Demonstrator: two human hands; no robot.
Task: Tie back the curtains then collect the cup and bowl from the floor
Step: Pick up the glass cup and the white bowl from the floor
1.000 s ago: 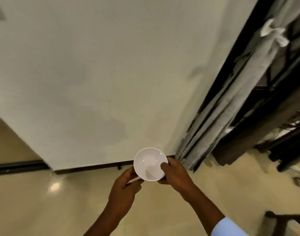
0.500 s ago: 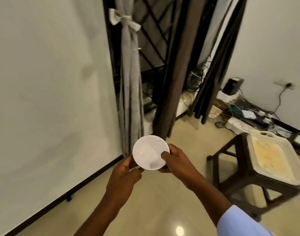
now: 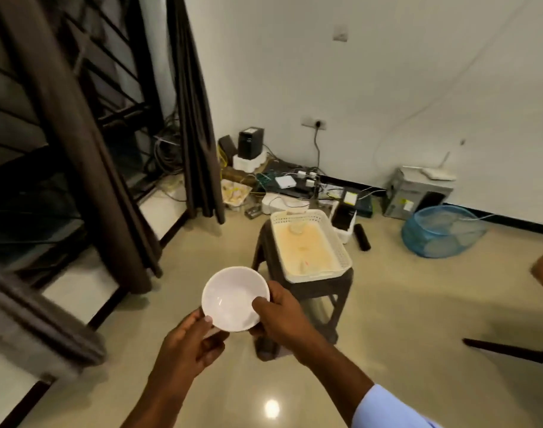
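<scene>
Now I am watching the view swing right, away from the tied grey curtain and onto the stool (image 3: 307,291) with its cream basket (image 3: 341,257). Both hands are still carrying the white bowl (image 3: 234,299) just short of that stool: left hand (image 3: 190,344) pinching the near rim with thumb on top, right hand (image 3: 282,316) curling round the far side. Since 1 second ago the grip is staying unchanged. I am judging the bowl collected; a clear cup-like thing (image 3: 296,222) is sitting in the basket.

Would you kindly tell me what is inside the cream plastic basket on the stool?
A small clear cup stands at the far end of the cream perforated plastic basket; the floor beneath is hidden.
</scene>
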